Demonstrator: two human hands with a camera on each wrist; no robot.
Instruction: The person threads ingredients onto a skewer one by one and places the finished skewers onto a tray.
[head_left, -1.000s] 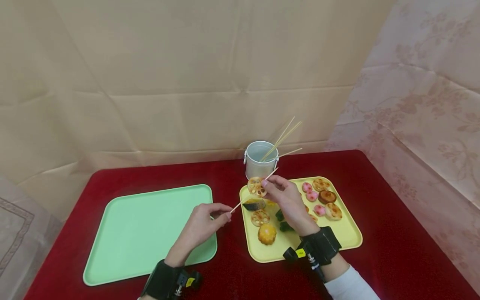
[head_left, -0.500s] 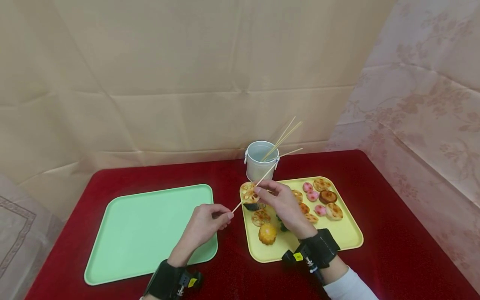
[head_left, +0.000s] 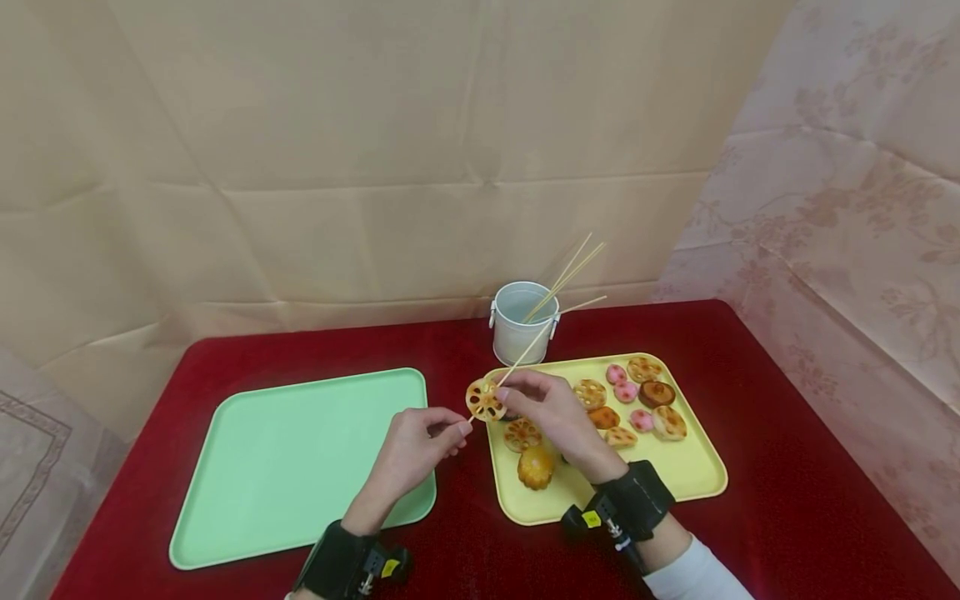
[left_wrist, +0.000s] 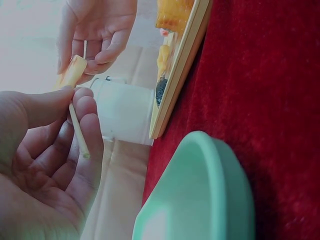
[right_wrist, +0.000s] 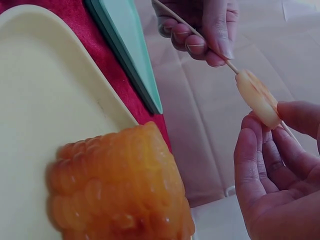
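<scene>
My left hand pinches a wooden skewer near one end, and in the left wrist view the skewer's short tail sticks out past the thumb. A round lotus root slice, browned and full of holes, is threaded on the skewer just beyond the left fingertips. Thumb and fingers of my right hand grip this slice by its edge. Seen edge-on in the right wrist view, the slice has the skewer entering one face and leaving the other. The skewer's far end points up toward the bucket.
A yellow tray under the right hand bears a corn piece, another lotus slice, a mushroom and pink balls. At left lies a green tray. Behind stands a white bucket with several skewers.
The right hand has slid the lotus root slice down the skewer, leftward and toward the left fingertips. The left hand has stayed nearly still.
</scene>
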